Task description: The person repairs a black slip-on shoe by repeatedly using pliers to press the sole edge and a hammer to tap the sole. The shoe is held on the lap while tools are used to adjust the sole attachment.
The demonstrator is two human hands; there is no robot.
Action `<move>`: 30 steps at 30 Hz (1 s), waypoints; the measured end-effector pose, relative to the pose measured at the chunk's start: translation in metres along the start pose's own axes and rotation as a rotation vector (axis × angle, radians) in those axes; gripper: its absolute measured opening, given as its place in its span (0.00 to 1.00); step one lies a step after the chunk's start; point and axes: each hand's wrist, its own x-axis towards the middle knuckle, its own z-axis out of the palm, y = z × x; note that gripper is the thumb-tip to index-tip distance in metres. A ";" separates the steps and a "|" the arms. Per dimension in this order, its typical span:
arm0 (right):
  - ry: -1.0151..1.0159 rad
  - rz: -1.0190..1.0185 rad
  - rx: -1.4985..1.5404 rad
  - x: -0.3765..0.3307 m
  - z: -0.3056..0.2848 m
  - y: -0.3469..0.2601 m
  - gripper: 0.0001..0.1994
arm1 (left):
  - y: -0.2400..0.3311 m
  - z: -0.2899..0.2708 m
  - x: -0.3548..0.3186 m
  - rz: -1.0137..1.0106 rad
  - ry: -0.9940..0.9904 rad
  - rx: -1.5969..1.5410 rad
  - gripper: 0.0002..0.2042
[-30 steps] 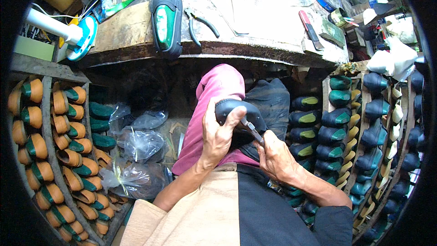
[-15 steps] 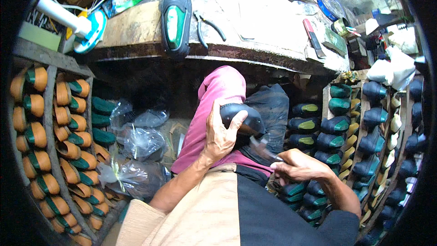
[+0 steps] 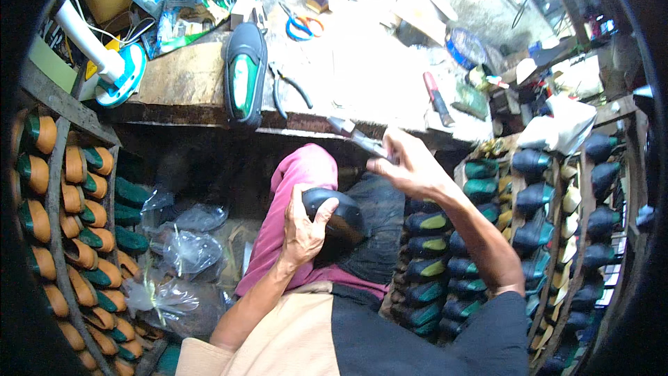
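On my lap, a black shoe [image 3: 346, 212] with a rounded end lies against my thighs. The fingers and thumb of my left hand [image 3: 304, 231] wrap around its near left side, and part of it is in shadow. My right hand [image 3: 410, 165] is closed on the handle of a hammer [image 3: 355, 134], raised in front of the bench edge to the right of the shoe. The hammer's metal head points left and is apart from the shoe. Another dark shoe with a green and white insole [image 3: 243, 83] stands at the bench edge ahead.
The bench [image 3: 181, 73] holds pliers [image 3: 287, 90], scissors [image 3: 303, 26] and a red-handled knife [image 3: 438, 99]. Racks of orange-brown shoes [image 3: 36, 217] stand at left, with racks of dark shoes [image 3: 533, 198] at right. Clear plastic bags [image 3: 188, 251] lie beside my left leg.
My right hand has lifted the hammer up and forward, from low beside the shoe to the bench edge. My left hand keeps its hold on the shoe. The view has shifted.
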 end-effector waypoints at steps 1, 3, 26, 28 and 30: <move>0.153 0.045 -0.047 0.021 0.002 0.019 0.21 | -0.001 0.002 0.004 0.029 0.031 0.032 0.22; 0.290 0.220 0.059 0.052 -0.004 0.059 0.23 | -0.003 0.004 0.011 0.042 0.072 0.085 0.23; 0.504 -0.077 -0.474 0.186 0.005 0.148 0.14 | -0.003 0.012 0.014 -0.016 0.063 0.126 0.26; 0.510 -0.169 -0.563 0.190 -0.001 0.144 0.13 | -0.007 0.016 0.014 0.042 0.068 0.144 0.25; 0.511 -0.223 -0.669 0.193 -0.007 0.140 0.12 | -0.010 0.018 0.014 -0.001 0.045 0.103 0.26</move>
